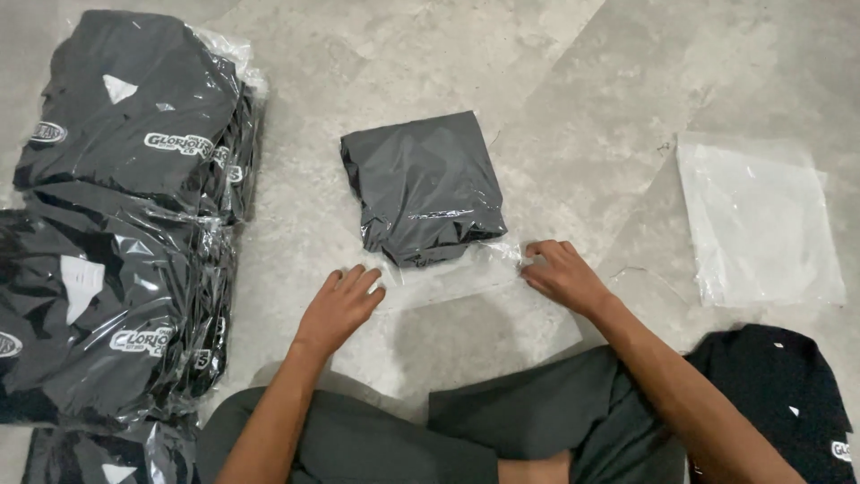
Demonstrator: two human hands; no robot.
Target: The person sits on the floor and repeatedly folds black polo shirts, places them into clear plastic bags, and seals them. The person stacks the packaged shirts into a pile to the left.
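Note:
A folded dark grey garment lies on the floor inside a clear plastic bag, whose open flap extends toward me. My left hand rests flat on the near left corner of that flap, fingers spread. My right hand presses the near right corner of the flap, fingertips curled on the plastic edge. Neither hand lifts anything.
Stacks of bagged black shirts with white logos fill the left side. A pile of empty clear bags lies at the right. A loose black shirt sits by my right knee. My crossed legs are at the bottom.

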